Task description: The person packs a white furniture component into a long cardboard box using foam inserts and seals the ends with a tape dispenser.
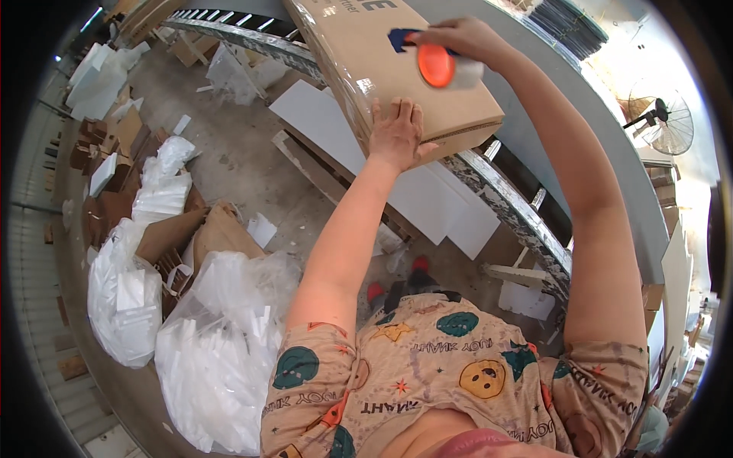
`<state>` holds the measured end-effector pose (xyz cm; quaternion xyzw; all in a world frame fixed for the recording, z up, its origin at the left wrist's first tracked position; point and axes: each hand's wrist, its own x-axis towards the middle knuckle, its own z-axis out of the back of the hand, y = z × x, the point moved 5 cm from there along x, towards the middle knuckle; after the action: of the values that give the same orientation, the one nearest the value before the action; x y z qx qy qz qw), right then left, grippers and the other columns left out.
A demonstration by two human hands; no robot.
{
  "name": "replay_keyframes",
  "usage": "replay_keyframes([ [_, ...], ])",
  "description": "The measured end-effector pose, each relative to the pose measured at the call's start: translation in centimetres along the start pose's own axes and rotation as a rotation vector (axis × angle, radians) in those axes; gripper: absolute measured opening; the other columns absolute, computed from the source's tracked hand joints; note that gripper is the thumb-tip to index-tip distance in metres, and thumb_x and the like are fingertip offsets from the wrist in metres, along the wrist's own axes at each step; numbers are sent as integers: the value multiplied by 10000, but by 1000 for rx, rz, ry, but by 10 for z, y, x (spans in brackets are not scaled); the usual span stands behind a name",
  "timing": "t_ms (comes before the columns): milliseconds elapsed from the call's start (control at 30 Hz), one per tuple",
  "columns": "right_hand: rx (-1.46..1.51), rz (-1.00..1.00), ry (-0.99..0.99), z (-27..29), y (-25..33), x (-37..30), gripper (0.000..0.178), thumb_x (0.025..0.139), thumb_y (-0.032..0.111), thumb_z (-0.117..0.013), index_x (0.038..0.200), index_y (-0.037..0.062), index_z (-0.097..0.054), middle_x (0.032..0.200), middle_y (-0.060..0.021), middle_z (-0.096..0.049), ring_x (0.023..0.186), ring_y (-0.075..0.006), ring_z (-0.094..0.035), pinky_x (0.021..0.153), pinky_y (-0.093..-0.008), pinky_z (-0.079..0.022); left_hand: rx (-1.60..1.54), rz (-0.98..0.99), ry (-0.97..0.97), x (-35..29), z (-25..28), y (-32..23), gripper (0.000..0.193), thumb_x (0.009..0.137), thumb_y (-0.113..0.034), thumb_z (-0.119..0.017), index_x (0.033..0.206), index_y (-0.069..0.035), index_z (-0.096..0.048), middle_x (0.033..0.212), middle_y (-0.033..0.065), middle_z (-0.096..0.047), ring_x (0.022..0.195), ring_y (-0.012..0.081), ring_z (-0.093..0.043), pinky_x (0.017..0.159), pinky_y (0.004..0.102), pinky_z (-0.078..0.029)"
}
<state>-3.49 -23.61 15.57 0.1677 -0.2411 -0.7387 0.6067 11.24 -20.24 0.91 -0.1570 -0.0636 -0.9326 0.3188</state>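
Note:
A long brown cardboard box point(382, 57) lies slantwise on the conveyor, its near end toward me. Shiny clear tape runs along its left edge. My left hand point(397, 136) rests flat against the box near its left front edge, fingers spread and holding nothing. Above the right part of the box top, my right hand point(466, 38) grips a tape dispenser point(436, 66) with a round orange hub and dark blue parts. Motion blurs the tape roll. Whether the dispenser touches the box, I cannot tell.
The roller conveyor's worn metal rail point(511, 195) passes under the box. White sheets point(435, 200) lean below it. On the floor at left sit plastic bags of white foam point(221, 359) and cardboard scraps point(172, 233). A fan point(664, 122) stands at right.

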Motion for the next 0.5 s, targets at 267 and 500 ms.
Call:
replay_keyframes([
  [267,-404,27,-121,-86,-57,-163,615,708,493,-647,1240,195,-561,925,-260,-565,773,-383,-633,673,-438,-521,-83,26,-40,-6,1,21,672,715,-532,-685,1149,-76,-451,1181,65,-415,1189,234,-366,1014,511,-202],
  [500,-444,-181,179,-133,-87,-134,632,648,431,-668,1196,125,-594,840,-202,-626,810,-327,-648,706,-414,-530,-19,-109,-45,16,2,16,860,742,-520,-660,1409,-126,-286,1427,123,-291,1321,269,-274,1059,567,-179],
])
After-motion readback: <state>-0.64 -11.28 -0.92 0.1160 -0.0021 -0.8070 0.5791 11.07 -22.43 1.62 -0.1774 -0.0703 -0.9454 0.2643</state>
